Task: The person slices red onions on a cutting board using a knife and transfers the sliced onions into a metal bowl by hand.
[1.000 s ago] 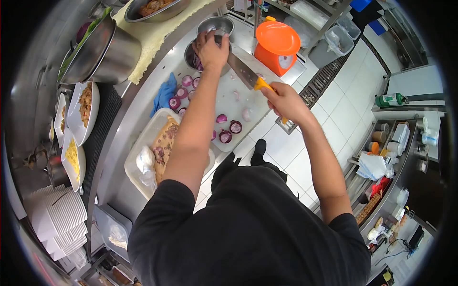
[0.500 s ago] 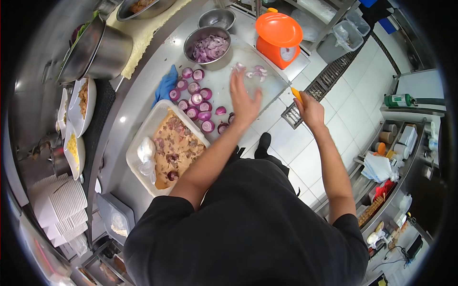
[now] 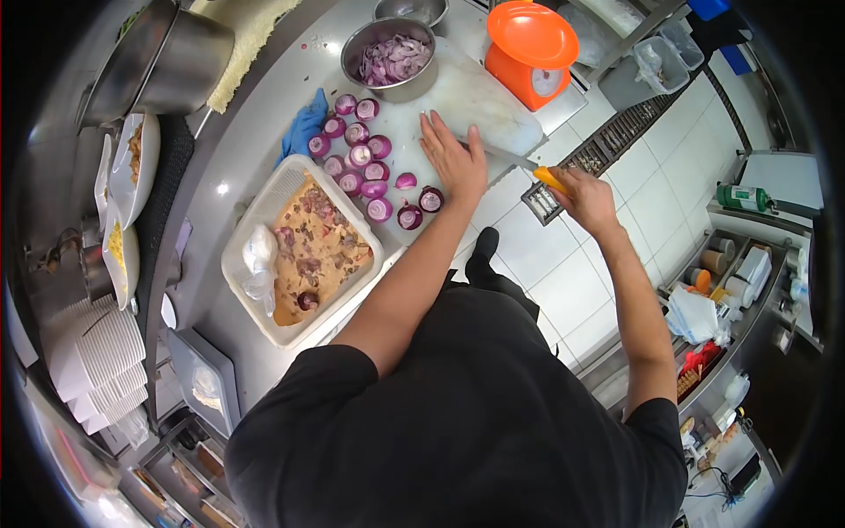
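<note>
Mixing bowl [image 3: 414,88] shiny smooth metal, kitchen scale [image 3: 526,77] glossy orange plastic, cutting board [image 3: 471,101] smooth whitish plastic, blue cloth [image 3: 304,126] matt.

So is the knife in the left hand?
No, the right hand grips the yellow-handled knife, while the left hand is spread over the cutting board.

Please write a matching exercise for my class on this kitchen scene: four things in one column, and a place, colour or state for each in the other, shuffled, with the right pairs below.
Things
1. Knife
2. Sliced onion
3. Kitchen scale
4. Plastic bag

Descriptions
A. Bright orange
B. Inside the white tub
C. Held in the right hand
D. Heaped in a steel bowl

Right pairs: 1-C; 2-D; 3-A; 4-B
</note>
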### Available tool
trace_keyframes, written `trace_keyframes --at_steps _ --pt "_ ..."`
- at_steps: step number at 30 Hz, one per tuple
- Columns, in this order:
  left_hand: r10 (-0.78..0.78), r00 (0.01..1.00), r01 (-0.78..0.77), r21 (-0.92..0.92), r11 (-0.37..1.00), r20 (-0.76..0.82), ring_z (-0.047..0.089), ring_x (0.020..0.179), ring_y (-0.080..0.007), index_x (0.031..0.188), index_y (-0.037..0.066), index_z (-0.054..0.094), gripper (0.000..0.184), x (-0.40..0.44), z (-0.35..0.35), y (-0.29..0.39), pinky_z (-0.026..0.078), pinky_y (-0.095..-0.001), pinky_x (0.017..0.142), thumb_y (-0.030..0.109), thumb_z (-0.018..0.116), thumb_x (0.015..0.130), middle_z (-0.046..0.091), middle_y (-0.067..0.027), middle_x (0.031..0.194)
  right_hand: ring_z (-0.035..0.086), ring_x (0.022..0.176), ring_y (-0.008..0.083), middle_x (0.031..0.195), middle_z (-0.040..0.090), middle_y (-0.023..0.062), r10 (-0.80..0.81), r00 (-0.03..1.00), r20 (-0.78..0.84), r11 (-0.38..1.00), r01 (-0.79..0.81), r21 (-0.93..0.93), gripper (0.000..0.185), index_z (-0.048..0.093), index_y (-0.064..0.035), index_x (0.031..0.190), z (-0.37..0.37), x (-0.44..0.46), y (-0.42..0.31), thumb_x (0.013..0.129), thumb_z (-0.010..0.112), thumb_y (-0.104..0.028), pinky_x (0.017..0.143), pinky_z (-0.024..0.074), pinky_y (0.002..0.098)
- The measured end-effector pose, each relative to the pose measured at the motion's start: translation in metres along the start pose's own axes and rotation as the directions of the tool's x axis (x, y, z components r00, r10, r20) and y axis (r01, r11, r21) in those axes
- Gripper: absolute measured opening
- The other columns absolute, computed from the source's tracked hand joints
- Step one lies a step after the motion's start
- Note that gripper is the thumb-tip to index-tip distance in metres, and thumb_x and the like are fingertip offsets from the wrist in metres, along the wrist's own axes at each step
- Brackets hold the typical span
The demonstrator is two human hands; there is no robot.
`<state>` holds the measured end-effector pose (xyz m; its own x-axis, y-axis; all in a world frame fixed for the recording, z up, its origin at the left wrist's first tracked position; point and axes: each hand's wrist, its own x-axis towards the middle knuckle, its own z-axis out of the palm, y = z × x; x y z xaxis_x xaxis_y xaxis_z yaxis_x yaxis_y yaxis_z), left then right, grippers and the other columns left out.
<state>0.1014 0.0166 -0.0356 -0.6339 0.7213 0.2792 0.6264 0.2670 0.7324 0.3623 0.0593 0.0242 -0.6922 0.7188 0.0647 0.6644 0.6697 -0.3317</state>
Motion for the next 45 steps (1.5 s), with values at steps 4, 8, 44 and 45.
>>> trace_keyframes --at_steps 4,8,44,45 --pt "-0.052 0.989 0.056 0.021 0.998 -0.14 0.028 0.156 -0.0473 0.161 -0.008 0.029 0.078 0.033 0.016 -0.009 0.017 -0.0615 0.129 0.041 0.056 0.107 0.029 -0.0332 0.166 0.072 0.083 0.031 0.096 0.071 0.0068 0.099 0.995 -0.033 0.994 -0.098 0.045 0.035 0.071 -0.0166 0.128 -0.003 -0.021 -0.012 0.098 0.074 -0.035 0.071 0.0578 0.0435" --pt "-0.067 0.993 0.077 0.105 0.991 -0.097 0.038 0.151 -0.0449 0.152 -0.008 0.043 0.067 0.053 0.019 -0.022 0.021 -0.06 0.128 0.039 0.056 0.107 0.047 -0.03 0.156 0.072 0.082 0.0375 0.096 0.076 0.0108 0.317 0.945 -0.082 0.934 -0.296 0.201 0.034 0.071 -0.0109 0.125 0.009 -0.053 -0.027 0.102 0.07 -0.036 0.073 0.0577 0.0458" --pt "0.115 0.992 -0.117 0.05 0.992 0.044 0.049 0.143 -0.0412 0.12 -0.004 0.071 0.037 0.032 0.014 -0.043 0.037 -0.0494 0.123 -0.007 0.057 0.086 0.062 -0.02 0.139 0.059 0.061 0.0308 0.07 0.062 0.0164 0.409 0.841 0.353 0.442 -0.522 0.73 0.038 0.06 -0.0006 0.099 0.103 -0.033 -0.14 0.109 0.062 -0.037 0.061 0.0473 0.0439" --pt "0.113 0.992 -0.115 0.033 0.993 0.05 0.05 0.142 -0.0411 0.118 -0.004 0.072 0.036 0.03 0.013 -0.04 0.039 -0.0486 0.122 -0.008 0.057 0.085 0.062 -0.0196 0.138 0.057 0.06 0.0269 0.068 0.06 0.0142 0.407 0.84 0.358 0.432 -0.523 0.735 0.037 0.06 -0.0008 0.098 0.1 -0.034 -0.141 0.109 0.062 -0.037 0.06 0.0467 0.0422"
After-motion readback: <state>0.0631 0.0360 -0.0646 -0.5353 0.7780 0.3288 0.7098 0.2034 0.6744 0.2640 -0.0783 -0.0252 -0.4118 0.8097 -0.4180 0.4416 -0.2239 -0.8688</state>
